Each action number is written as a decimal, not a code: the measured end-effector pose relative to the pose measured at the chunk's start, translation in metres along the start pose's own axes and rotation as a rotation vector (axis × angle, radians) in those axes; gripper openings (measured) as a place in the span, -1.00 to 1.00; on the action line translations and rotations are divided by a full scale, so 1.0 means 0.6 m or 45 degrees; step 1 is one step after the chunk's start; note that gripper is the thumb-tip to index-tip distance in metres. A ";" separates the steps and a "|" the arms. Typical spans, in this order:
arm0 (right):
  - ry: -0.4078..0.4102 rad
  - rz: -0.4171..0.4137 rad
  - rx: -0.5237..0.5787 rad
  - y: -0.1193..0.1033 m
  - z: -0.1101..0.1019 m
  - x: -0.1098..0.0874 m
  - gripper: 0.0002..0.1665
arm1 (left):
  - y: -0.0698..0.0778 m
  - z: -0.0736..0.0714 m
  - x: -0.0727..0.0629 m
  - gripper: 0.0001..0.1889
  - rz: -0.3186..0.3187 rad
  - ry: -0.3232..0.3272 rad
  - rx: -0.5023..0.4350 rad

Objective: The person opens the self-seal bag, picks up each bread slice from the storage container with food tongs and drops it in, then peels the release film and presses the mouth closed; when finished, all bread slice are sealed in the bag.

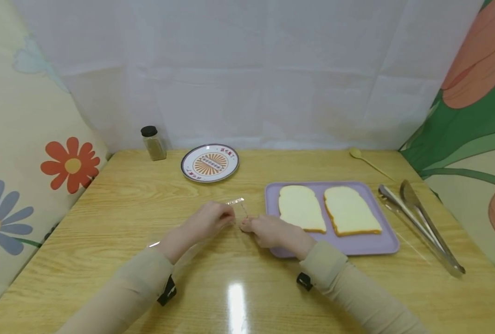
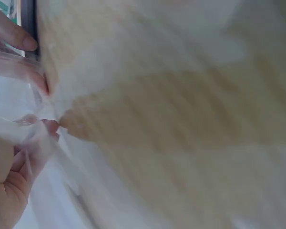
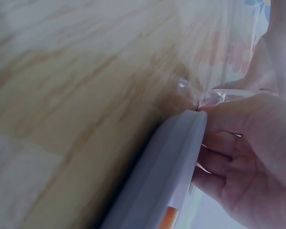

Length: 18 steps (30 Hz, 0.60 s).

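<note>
Between my two hands in the head view is a clear plastic bag or film [image 1: 235, 201], hard to see against the wood. My left hand [image 1: 208, 220] pinches its edge between thumb and fingers. Close beside it, my right hand [image 1: 272, 230] pinches the same plastic near the left edge of a purple tray [image 1: 335, 243]. The left wrist view shows thin plastic gathered at the fingertips of my left hand [image 2: 19, 181]. In the right wrist view my right hand [image 3: 257, 157] is right by the tray's rim [image 3: 167, 157]; whether it touches is unclear.
Two bread slices [image 1: 299, 206] lie side by side on the tray. To the right are metal tongs [image 1: 422, 227] and a gold spoon [image 1: 356, 153]. A patterned plate [image 1: 210, 163] and a black-capped spice jar [image 1: 153, 144] stand at the back left.
</note>
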State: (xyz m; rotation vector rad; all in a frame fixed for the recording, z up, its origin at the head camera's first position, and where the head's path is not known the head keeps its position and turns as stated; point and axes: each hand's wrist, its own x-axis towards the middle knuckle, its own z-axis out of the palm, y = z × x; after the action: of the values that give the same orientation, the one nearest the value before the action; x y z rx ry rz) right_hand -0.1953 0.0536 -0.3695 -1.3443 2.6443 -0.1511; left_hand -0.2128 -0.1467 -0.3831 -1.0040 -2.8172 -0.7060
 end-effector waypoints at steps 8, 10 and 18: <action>-0.013 0.060 0.027 -0.005 0.000 -0.001 -0.56 | 0.015 -0.011 0.011 -0.86 -0.053 -0.111 -0.012; -0.008 0.054 0.032 -0.005 0.000 -0.001 -0.56 | 0.014 -0.010 0.012 -0.85 -0.063 -0.117 -0.043; 0.018 0.015 -0.021 -0.003 0.001 0.000 -0.66 | 0.007 -0.009 0.012 -0.86 -0.046 -0.041 -0.086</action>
State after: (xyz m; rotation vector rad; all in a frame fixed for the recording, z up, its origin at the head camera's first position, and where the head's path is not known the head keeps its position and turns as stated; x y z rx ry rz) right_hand -0.1938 0.0527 -0.3698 -1.3372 2.6702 -0.1378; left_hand -0.2162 -0.1420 -0.3753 -0.9854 -2.8643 -0.8008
